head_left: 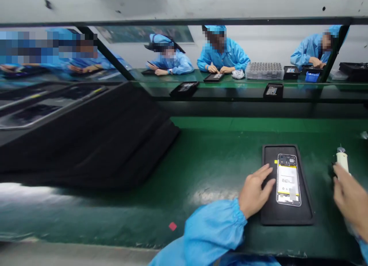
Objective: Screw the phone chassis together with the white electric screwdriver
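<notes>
An opened phone point(288, 179) lies face down in a black tray point(283, 216), with its white battery and yellow strips showing. A small yellow tab sticks out at its upper left. My left hand point(255, 189) rests over the tray's left rim, fingers stretched out and apart, beside the phone and holding nothing. To the right of the tray, my right hand point(352, 199) is over a cream-coloured tool point(342, 158) with a grey end and a thin tip pointing away from me. Blur hides whether its fingers grip the tool.
A large black cloth point(115, 143) slopes down at the left, beside trays of phone parts point(51, 108). A small red diamond-shaped sticker point(172, 226) marks the green bench point(184, 204). Black trays point(273, 90) sit on a strip ahead, and several co-workers in blue sit beyond.
</notes>
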Demonstrator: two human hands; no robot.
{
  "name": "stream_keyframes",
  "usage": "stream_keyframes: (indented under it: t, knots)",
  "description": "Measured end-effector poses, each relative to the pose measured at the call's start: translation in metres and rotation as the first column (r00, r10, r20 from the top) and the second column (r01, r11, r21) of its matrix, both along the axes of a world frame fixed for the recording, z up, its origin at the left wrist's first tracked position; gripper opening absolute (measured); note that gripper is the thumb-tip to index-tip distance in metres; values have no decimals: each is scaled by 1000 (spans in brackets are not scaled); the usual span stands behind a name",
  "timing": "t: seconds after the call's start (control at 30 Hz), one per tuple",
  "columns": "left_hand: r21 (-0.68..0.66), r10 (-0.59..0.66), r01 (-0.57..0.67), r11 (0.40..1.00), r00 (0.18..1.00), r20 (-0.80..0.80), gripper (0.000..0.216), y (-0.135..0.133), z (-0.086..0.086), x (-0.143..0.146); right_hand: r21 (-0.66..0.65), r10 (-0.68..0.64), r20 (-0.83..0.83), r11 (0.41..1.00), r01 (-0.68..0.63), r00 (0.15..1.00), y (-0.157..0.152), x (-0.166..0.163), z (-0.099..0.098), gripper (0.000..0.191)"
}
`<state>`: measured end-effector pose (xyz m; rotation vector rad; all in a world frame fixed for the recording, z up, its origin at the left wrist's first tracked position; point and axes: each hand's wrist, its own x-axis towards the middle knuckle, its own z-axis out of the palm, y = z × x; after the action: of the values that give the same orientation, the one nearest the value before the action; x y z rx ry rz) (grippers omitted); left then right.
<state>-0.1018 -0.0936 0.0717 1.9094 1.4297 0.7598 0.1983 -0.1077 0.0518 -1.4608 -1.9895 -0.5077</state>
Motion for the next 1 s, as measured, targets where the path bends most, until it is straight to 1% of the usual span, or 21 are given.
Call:
stream_keyframes:
  t: [0.07, 0.13, 0.2, 0.27, 0.33, 0.4, 0.5, 0.57, 0.63, 0.7, 0.73, 0.8, 0.87, 0.93, 0.97, 1.0]
  knots:
    - [-84, -32, 26, 996, 997, -68, 66, 5, 4, 30, -87, 27, -133, 995, -39, 991, -10, -35, -14, 39]
    - [-175, -66, 40, 984, 987, -144, 87, 6, 5, 57, -181, 28, -210, 981, -67, 977, -16, -59, -31, 40]
    - [-208, -68, 27, 978, 979, -191, 94, 5, 5, 76, -220, 36, -254, 971, -94, 967, -20, -72, -44, 41]
    - [-203, -63, 19, 979, 976, -209, 94, 6, 5, 84, -223, 43, -282, 969, -109, 958, -23, -75, -51, 41]
    - [-209, -60, 13, 978, 973, -223, 95, 11, 7, 81, -220, 38, -304, 969, -109, 952, -23, -76, -54, 41]
    - [-192, -31, -9, 981, 978, -207, 92, 17, 10, 69, -219, 32, -327, 970, -108, 945, -24, -77, -54, 41]
    - [-95, 33, -45, 994, 992, -123, 84, 25, 12, 48, -228, 22, -357, 967, -110, 934, -23, -81, -53, 39]
    - [-38, 24, -26, 999, 997, -76, 77, 26, 9, 40, -240, 15, -366, 964, -110, 931, -23, -83, -53, 39]
    - [-39, -24, 21, 999, 996, -83, 79, 23, 2, 42, -249, 12, -370, 962, -111, 929, -24, -84, -53, 39]
    - [-70, -68, 59, 996, 988, -139, 88, 20, -4, 50, -250, 13, -378, 961, -116, 926, -24, -83, -54, 40]
    - [-89, -89, 74, 993, 981, -175, 89, 19, -6, 54, -248, 14, -383, 962, -117, 924, -23, -83, -55, 40]
    - [-94, -107, 87, 992, 967, -233, 83, 20, -5, 60, -247, 20, -386, 961, -124, 922, -23, -82, -56, 40]
    - [-54, -103, 93, 994, 966, -236, 77, 21, 0, 60, -249, 24, -381, 960, -128, 924, -22, -83, -56, 40]
    - [-7, -62, 62, 998, 989, -137, 74, 24, 6, 55, -256, 12, -378, 959, -117, 926, -22, -86, -55, 40]
    - [9, -29, 29, 1000, 999, -35, 72, 26, 7, 53, -262, 1, -378, 959, -108, 926, -21, -89, -53, 40]
    - [4, 12, -13, 1000, 995, 102, 71, 29, 6, 50, -268, -10, -378, 958, -99, 926, -21, -91, -52, 40]
